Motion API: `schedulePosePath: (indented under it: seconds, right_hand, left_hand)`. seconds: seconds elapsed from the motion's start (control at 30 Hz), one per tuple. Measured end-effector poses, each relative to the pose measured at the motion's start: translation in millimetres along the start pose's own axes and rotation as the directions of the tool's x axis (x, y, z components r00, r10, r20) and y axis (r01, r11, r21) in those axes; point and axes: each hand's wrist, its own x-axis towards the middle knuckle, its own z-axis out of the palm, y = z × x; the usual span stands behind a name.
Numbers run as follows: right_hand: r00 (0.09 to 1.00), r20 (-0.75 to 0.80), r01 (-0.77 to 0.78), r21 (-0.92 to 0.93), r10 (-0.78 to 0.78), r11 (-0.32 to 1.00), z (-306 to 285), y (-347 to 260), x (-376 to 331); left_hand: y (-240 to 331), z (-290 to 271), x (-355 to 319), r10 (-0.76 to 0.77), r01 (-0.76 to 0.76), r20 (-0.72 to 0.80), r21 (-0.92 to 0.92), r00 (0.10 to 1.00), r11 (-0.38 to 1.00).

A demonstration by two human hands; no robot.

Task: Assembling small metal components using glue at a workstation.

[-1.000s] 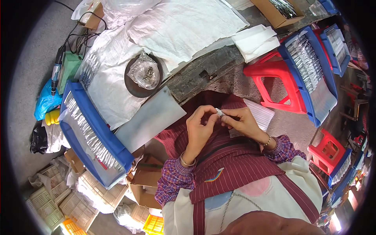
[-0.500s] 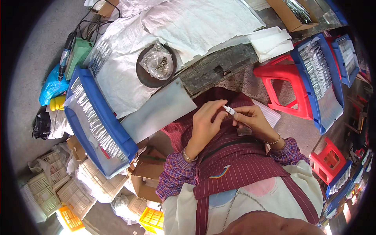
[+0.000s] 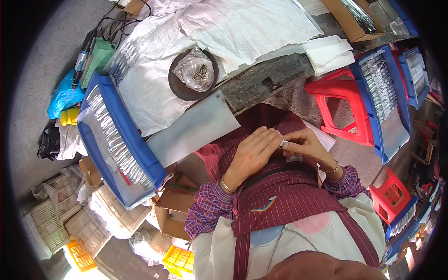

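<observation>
My hands meet over the dark red striped apron (image 3: 284, 205) on my lap. My right hand (image 3: 305, 145) pinches a small white and silvery piece (image 3: 283, 143) between thumb and forefinger; its exact kind is too small to make out. The back of my left hand (image 3: 255, 153) faces up, and its curled fingers reach the same piece, hiding part of it. Ahead on the bench, a dark round dish (image 3: 179, 91) holds a clear plastic bag (image 3: 189, 74) with small metal parts in it.
To the left, a blue tray (image 3: 142, 154) carries a row of silvery pieces; another blue tray (image 3: 389, 84) rests on a red stool (image 3: 333, 88) at the right. White cloth (image 3: 242, 32) covers the bench. A pen-like corded tool (image 3: 79, 65) leans far left, above several plastic crates (image 3: 49, 224).
My left hand has turned over and closed in on the small piece, which now shows less. My right hand still pinches it. The view has shifted slightly.
</observation>
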Motion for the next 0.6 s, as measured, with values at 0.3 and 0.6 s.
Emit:
schedulePosePath:
  seconds: [0.3,0.6]
  right_hand:
    - [0.999,-0.039,-0.008,-0.076,0.005,0.997,4.0,-2.4,-1.2]
    - [0.998,-0.049,0.042,-0.139,-0.049,0.989,2.4,11.4,4.6]
  left_hand:
    - [-1.3,4.0,-5.9,-0.013,0.013,-0.003,-0.134,1.000,0.991]
    - [-4.6,10.2,-9.9,-0.063,0.058,-0.018,-0.226,0.998,0.972]
